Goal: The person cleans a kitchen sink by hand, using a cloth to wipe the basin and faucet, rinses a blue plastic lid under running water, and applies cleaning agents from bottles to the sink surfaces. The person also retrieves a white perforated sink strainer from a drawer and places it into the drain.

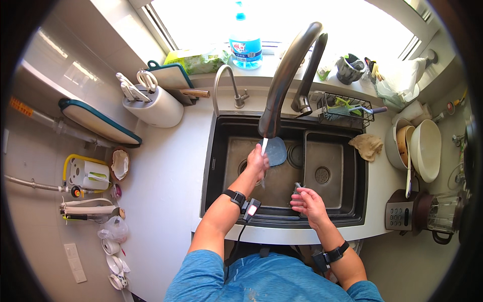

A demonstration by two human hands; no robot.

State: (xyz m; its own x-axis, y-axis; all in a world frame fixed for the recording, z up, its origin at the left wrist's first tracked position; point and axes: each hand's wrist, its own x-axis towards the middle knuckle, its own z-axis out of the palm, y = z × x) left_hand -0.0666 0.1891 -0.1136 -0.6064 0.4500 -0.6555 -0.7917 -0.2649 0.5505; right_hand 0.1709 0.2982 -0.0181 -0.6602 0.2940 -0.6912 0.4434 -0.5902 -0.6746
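Note:
A thin stream of water falls from the large pull-down faucet (270, 126) onto my left hand (258, 162), which is blurred by motion. At its right side is a translucent bluish plastic piece (277, 151) with rounded corners, like a lid, and my fingers appear closed on its edge. Both are over the larger basin of a dark double sink (241, 207). My right hand (307, 205) hovers near the divider, fingers apart and curved. A small grey thing (297, 186) shows at its fingertips; whether it is held is unclear.
A wire caddy (345, 119) with brushes and a crumpled beige cloth (366, 146) are right of the sink. Stacked bowls (425, 151) and a blender (409, 211) stand farther right. Left are a knife block (153, 109) and cutting board (100, 122). A smaller tap (238, 99) rises behind.

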